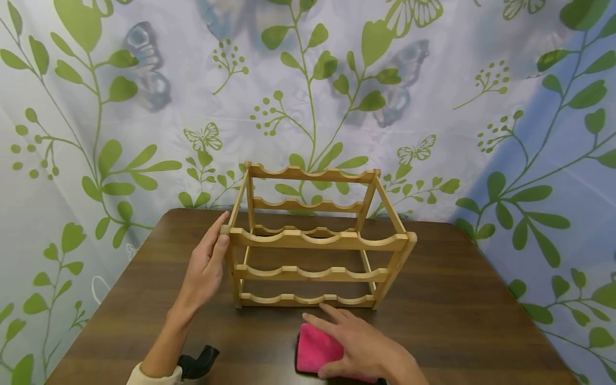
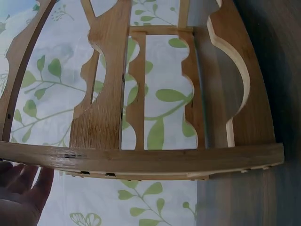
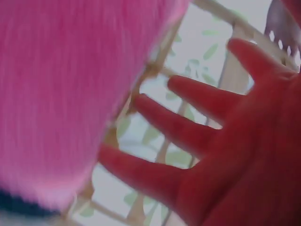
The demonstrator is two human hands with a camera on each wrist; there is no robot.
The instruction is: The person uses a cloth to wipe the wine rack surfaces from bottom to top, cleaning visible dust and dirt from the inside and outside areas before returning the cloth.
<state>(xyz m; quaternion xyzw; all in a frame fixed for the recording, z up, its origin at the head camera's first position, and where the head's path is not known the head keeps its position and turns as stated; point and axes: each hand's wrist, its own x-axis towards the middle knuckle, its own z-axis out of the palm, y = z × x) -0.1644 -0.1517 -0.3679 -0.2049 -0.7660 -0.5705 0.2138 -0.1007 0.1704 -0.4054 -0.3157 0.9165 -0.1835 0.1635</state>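
Note:
A light wooden rack [image 1: 315, 274] with scalloped rails and several tiers stands upright on the table. My left hand [image 1: 204, 270] is at its upper left front corner, touching the outer side with fairly straight fingers. In the left wrist view, those fingers [image 2: 40, 188] meet the rack's post [image 2: 141, 159] from outside. A pink fuzzy pad or folded cloth [image 1: 315, 350] with a dark edge lies in front of the rack. Over its right side reaches my right hand [image 1: 363, 342], fingers straight and spread. The right wrist view shows the pink piece [image 3: 70, 84] close up beside those fingers; the thumb is hidden there.
The brown wooden table [image 1: 462, 310] extends around the rack to both sides. Behind it hangs a pale curtain [image 1: 308, 91] printed with green leaves and butterflies. A black object [image 1: 198, 362], perhaps wrist gear, is beside the left wrist. A white loop [image 1: 100, 289] shows beyond the left edge.

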